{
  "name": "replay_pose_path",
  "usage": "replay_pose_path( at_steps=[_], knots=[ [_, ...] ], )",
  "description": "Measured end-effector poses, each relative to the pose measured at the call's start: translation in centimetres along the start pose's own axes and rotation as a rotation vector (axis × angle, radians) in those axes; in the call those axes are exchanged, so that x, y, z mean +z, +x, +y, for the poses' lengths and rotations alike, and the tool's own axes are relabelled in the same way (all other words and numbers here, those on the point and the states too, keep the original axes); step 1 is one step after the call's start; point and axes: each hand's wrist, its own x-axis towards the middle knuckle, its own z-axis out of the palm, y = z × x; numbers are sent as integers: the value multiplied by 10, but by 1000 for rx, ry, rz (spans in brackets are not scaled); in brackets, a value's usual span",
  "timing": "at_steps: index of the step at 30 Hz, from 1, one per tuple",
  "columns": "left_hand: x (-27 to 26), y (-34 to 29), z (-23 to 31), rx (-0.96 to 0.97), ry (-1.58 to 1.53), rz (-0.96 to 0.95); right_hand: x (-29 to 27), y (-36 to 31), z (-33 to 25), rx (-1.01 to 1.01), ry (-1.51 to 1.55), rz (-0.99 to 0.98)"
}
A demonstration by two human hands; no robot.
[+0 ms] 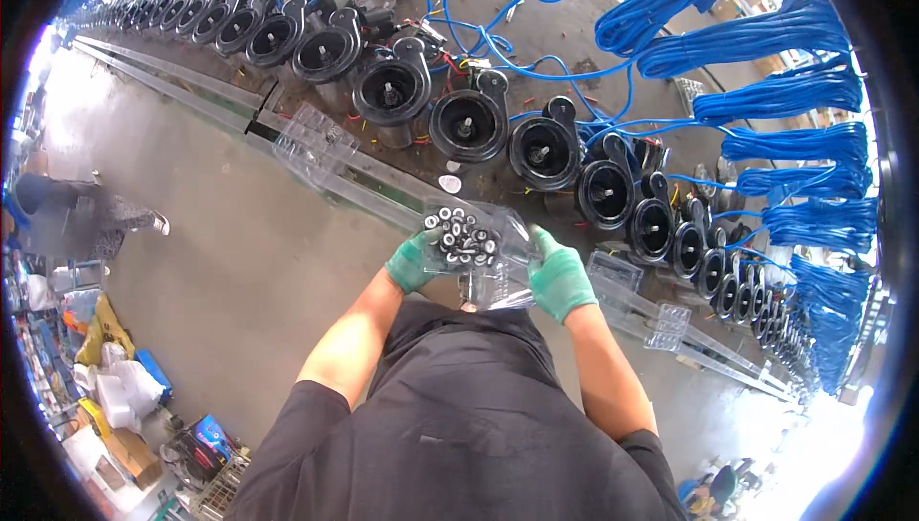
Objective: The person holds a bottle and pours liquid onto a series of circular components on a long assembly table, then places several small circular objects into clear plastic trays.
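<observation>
In front of my waist is a clear plastic tray (500, 218) with several small black-and-white ring-shaped parts (463, 237) heaped in it. My left hand (412, 262), in a green glove, is closed on the tray's left edge. On the other side my right hand (561, 282), gloved in the same green, grips the clear plastic at the right with its thumb on top. More clear plastic (498, 289) with a moulded pattern lies below the heaped parts, partly covered by them. The fingers under both edges are hidden.
A long curved row of black round pump-like housings (467, 126) with upright metal shafts stands beyond my hands. Blue cable bundles (756, 37) hang at the right. A rail (383, 176) carries another clear tray (316, 145). Someone (72, 215) is at the far left.
</observation>
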Motion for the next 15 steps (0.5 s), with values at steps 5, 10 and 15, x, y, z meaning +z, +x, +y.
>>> replay_pose_path(
  at_steps=[5,10,15],
  knots=[
    [3,5,-14,98,67,29,-13,-6,-16,-12,-168,-35],
    [-28,7,-23,106,64,44,-19,-16,-31,-180,-339,37],
    [-29,10,-25,116,52,86,-30,-23,-31,-216,-460,32]
  ],
)
